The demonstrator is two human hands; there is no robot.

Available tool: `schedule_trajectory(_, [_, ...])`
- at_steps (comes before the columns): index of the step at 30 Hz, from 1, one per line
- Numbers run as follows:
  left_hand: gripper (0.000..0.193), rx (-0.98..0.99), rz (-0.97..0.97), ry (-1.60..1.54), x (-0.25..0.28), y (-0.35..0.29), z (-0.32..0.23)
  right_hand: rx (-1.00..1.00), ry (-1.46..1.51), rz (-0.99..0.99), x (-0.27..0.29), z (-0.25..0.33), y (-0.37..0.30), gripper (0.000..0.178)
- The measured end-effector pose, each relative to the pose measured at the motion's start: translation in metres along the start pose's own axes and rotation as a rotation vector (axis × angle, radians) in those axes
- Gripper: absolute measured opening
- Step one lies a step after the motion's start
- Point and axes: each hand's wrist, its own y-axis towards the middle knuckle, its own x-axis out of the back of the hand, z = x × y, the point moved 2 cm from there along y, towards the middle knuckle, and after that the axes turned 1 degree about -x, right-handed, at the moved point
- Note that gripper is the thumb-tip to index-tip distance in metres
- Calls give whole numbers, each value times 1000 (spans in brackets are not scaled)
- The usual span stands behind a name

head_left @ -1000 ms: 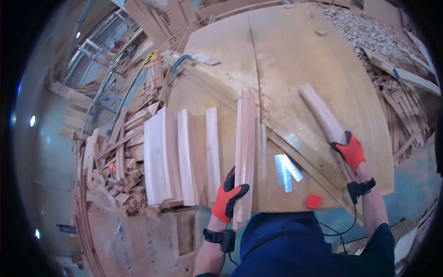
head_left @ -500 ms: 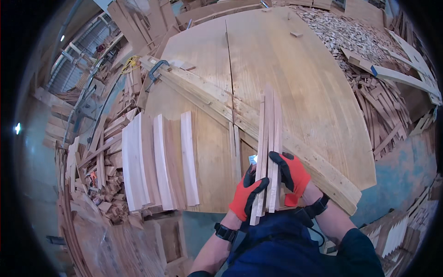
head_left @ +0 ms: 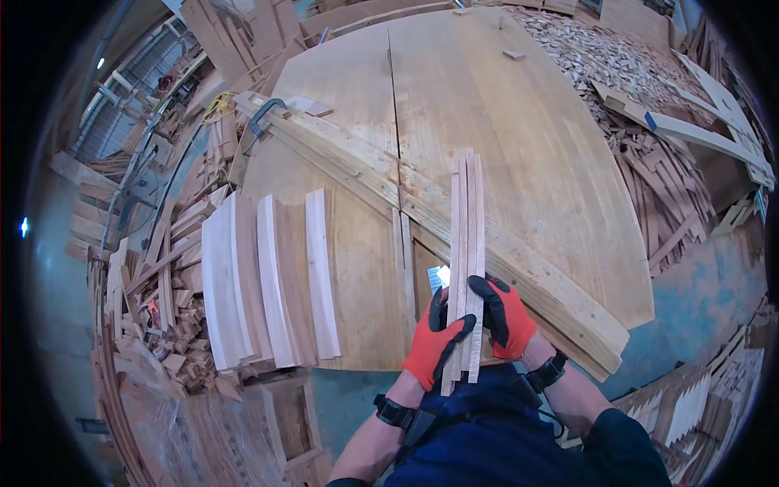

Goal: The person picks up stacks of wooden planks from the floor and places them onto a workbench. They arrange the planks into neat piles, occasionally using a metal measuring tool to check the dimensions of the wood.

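A bundle of several narrow wooden strips (head_left: 466, 219) stands lengthwise in front of me, gripped between both hands near its lower end. My left hand (head_left: 436, 339), in a red glove with black fingers, is closed round the left side, its thumb across the front. My right hand (head_left: 506, 318), gloved the same way, presses its fingers and thumb against the right side. The strips lie side by side, their lower ends uneven and close to my body. Beyond the hands, the bundle reaches over a long wooden beam (head_left: 519, 264) that crosses the large plywood tabletop (head_left: 454, 89).
Curved wooden boards (head_left: 272, 276) stand in rows on the tabletop's left. A blue clamp (head_left: 261, 122) sits at the beam's far end. Offcuts (head_left: 174, 308) are heaped at left, and a big pile of wood scraps (head_left: 584, 69) lies at the far right.
The strips have drawn closer together, and their upper ends are more even. The rightmost strip's lower end has slid toward me. Both hands keep their grip.
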Motion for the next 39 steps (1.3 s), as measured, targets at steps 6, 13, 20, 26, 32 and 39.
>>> schedule_trajectory(6, [76, -54, -7, 57, 2, 1, 1, 79, 35, 54, 6, -2, -3, 41])
schedule_trajectory(13, [87, -108, -49, 352, 10, 1, 19, -11, 153, 28, 8, -19, 4, 37])
schedule_trajectory(20, [110, -66, 87, 806, -17, -18, -5, 64, -264, -27, -8, 14, -16, 33])
schedule_trajectory(26, [86, -284, -157, 1000, 62, -22, -50, -46, -249, -60, -16, 24, -10, 38])
schedule_trajectory(32, [83, -6, -839, 1481, 188, 1, -49, 11, -448, -110, 2, 67, 6, 36])
schedule_trajectory(39, [69, 51, -804, 1451, 228, 2, -39, -35, -397, -161, 3, 74, 13, 32])
